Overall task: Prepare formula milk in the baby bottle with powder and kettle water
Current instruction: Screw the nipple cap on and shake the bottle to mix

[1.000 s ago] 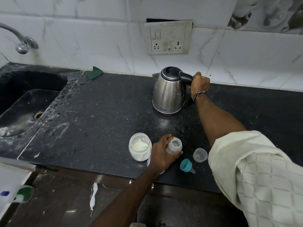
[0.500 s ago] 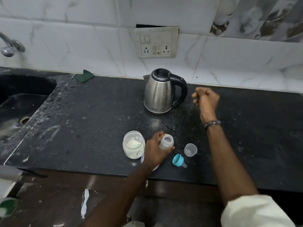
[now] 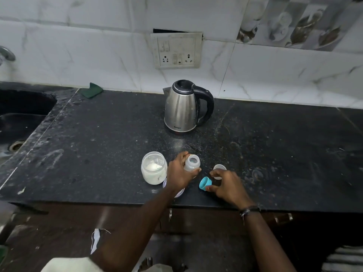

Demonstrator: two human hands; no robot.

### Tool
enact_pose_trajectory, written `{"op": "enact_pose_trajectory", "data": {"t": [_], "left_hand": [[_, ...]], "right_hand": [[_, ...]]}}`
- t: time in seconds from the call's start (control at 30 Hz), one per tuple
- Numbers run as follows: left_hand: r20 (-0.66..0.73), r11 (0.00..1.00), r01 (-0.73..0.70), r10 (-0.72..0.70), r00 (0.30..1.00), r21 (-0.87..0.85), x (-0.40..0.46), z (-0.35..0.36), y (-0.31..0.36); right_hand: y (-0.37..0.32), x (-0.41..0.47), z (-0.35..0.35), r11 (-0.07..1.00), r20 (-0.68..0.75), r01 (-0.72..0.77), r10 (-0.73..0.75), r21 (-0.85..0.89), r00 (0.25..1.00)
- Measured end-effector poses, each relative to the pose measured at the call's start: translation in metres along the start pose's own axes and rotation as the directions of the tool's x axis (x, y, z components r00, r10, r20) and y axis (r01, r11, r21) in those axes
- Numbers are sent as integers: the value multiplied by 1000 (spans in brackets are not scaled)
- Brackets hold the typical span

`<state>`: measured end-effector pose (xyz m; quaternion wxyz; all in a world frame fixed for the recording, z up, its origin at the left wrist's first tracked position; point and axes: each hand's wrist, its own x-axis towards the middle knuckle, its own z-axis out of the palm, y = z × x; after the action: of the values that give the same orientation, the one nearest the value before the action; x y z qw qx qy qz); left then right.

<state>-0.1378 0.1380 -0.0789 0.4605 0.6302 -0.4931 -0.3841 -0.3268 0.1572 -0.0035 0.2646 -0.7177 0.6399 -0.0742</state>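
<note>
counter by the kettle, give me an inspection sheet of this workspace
surface: black stone counter, dusty with pale smears
job's things: open baby bottle upright; open powder jar left of it; kettle behind, lid shut; teal teat ring and clear cap to the right
clutter: green cloth by the wall; round lid under the left wrist
hands: left hand grips the bottle; right hand touches the teat ring
cables: nothing seen
surroundings: sink, wall socket, tiled wall
</note>
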Motion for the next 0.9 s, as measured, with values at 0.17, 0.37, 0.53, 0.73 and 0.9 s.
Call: {"op": "enact_pose_trajectory", "data": {"t": [0.17,0.37,0.53,0.73,0.9], "left_hand": [[11,1000,11,-11,1000,21,1,-1,2],[14,1000,9,-9,1000,14,1,-2,3],[14,1000,5,-5,1000,9,0,-2,4],[11,1000,4,-4,1000,3,0,-2,4],[17,1000,8,-8,1000,0,0,-2,3]], "right_hand": [[-6,-7,15,986,33,0,6,-166,999],[-6,-6,28,995,-23,-6,4,-95,1000],[-5,-5,28,998,-95,-35,30,-50,995],[-12,-6,33,990,-35,-16,11,-142,999],[-12,-6,44,999,-38,-34,32,-42,999]]}}
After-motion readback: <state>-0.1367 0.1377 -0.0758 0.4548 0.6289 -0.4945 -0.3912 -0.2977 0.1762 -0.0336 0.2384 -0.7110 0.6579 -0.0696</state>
